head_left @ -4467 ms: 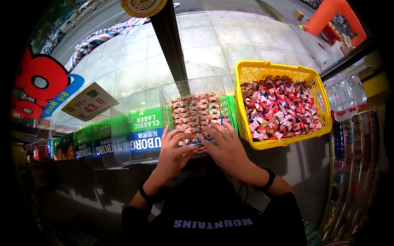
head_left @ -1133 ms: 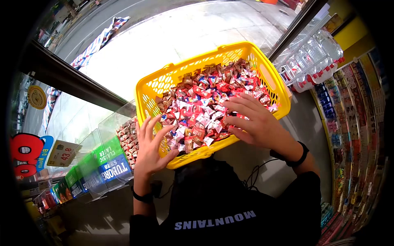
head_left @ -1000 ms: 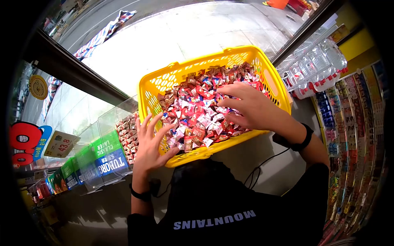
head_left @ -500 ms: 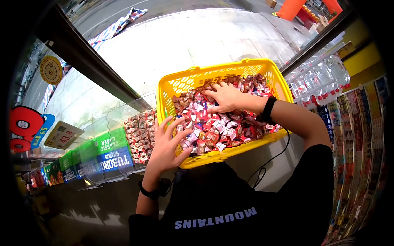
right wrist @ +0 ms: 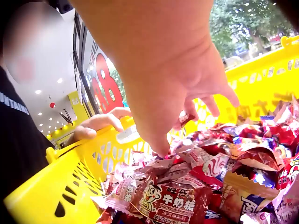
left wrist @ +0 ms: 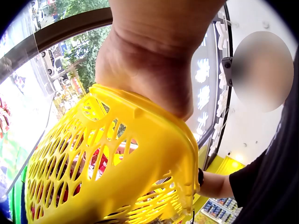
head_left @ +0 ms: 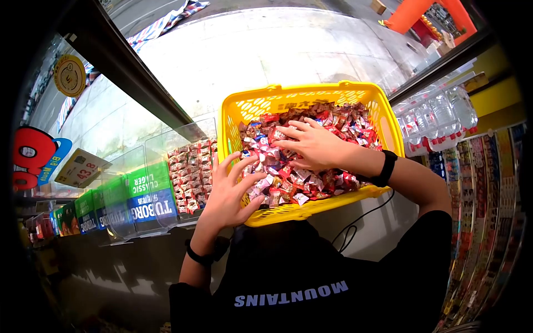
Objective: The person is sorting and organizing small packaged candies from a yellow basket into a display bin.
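Directly beneath the right hand [head_left: 323,147], wrapped candies [head_left: 302,186] lie inside the basket [head_left: 311,210].

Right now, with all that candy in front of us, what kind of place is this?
Probably a small shop, near its front: a yellow basket is heaped with wrapped candies, a card shows big red numbers like a price, and racks hold rows of small colorful goods.

Bright daylight floods the pale paving [head_left: 266,50] outside, beyond dark window frames [head_left: 125,66]; packed shelves [head_left: 486,205] stand at right.
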`<state>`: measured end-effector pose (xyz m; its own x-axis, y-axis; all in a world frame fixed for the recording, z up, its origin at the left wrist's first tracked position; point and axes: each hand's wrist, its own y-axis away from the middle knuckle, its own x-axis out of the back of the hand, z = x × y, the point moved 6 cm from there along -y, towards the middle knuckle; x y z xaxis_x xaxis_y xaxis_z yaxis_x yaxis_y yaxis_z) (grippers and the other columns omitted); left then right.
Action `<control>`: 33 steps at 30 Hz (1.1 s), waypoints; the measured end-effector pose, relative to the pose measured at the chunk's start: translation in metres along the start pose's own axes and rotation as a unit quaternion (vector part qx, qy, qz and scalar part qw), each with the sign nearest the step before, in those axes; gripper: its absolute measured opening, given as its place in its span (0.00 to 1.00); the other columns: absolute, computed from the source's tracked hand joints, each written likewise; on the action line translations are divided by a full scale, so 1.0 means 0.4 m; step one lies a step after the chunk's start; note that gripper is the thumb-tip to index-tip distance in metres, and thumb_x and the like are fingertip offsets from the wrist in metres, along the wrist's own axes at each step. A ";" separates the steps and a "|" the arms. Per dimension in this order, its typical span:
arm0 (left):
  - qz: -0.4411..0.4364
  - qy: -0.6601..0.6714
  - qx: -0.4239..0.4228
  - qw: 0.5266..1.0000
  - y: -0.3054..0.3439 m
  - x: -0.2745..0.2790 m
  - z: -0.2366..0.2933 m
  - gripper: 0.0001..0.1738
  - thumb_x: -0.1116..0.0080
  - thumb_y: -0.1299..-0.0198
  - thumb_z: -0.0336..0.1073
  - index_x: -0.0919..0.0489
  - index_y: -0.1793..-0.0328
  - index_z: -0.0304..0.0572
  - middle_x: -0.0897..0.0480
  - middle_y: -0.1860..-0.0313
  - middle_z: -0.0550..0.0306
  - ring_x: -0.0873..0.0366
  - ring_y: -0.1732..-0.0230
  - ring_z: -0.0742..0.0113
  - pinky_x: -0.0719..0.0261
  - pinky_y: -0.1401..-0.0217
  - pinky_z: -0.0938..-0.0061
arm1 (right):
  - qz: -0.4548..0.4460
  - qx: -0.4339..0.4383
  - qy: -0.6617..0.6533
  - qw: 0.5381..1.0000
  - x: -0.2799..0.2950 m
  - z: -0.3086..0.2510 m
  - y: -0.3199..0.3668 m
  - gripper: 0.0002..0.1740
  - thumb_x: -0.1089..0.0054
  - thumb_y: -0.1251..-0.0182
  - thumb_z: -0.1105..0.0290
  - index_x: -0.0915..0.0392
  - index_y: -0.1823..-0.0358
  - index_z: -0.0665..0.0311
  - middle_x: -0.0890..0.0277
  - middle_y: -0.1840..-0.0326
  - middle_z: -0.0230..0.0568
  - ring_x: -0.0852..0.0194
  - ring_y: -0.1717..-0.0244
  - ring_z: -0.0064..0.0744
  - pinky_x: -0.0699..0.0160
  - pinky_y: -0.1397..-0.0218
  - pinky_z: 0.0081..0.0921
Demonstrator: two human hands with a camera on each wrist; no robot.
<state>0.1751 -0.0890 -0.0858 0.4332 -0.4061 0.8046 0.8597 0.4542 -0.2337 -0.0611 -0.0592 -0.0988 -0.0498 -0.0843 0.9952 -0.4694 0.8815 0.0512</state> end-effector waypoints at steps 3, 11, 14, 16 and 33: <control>0.020 -0.006 0.010 1.000 -0.008 0.010 0.013 0.26 0.28 0.37 0.51 0.16 0.33 0.58 0.28 0.19 0.54 0.41 0.15 0.39 0.56 0.13 0.24 | 0.013 0.038 0.029 0.999 0.079 -0.051 0.031 0.34 0.27 0.32 0.50 0.21 0.26 0.48 0.36 0.13 0.42 0.38 0.16 0.52 0.39 0.17 0.62; 0.044 -0.040 -0.024 0.998 -0.031 0.036 0.087 0.24 0.26 0.37 0.57 0.13 0.43 0.53 0.22 0.27 0.57 0.34 0.19 0.41 0.54 0.13 0.24 | 0.108 0.105 0.050 0.987 0.175 -0.275 0.099 0.18 0.36 0.27 0.57 0.14 0.39 0.51 0.29 0.19 0.38 0.38 0.15 0.49 0.45 0.12 0.68; 0.027 -0.059 -0.043 0.997 -0.039 0.012 0.105 0.19 0.27 0.34 0.54 0.11 0.47 0.52 0.20 0.30 0.59 0.31 0.20 0.45 0.52 0.14 0.23 | 0.125 0.086 0.086 0.985 0.159 -0.302 0.119 0.17 0.37 0.26 0.58 0.14 0.41 0.53 0.29 0.20 0.40 0.35 0.17 0.49 0.44 0.12 0.68; 0.036 -0.042 -0.033 0.998 -0.050 0.014 0.125 0.13 0.27 0.34 0.50 0.10 0.52 0.52 0.18 0.32 0.61 0.29 0.22 0.47 0.51 0.14 0.23 | 0.139 0.075 0.087 0.984 0.147 -0.302 0.133 0.17 0.37 0.26 0.59 0.13 0.41 0.54 0.29 0.20 0.42 0.34 0.17 0.49 0.44 0.12 0.69; 0.037 -0.136 -0.075 0.987 0.046 0.046 0.182 0.11 0.20 0.44 0.43 0.11 0.59 0.56 0.19 0.32 0.63 0.29 0.18 0.54 0.59 0.13 0.19 | 0.309 -0.001 0.029 0.951 0.159 -0.389 0.131 0.08 0.30 0.33 0.64 0.16 0.59 0.59 0.22 0.27 0.44 0.30 0.19 0.47 0.38 0.16 0.68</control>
<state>0.1793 -0.0306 -0.0354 0.4251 -0.1384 0.8945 0.8679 0.3430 -0.3594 0.0483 0.0539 -0.0198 -0.2664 0.4763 0.8380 -0.3641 0.7553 -0.5450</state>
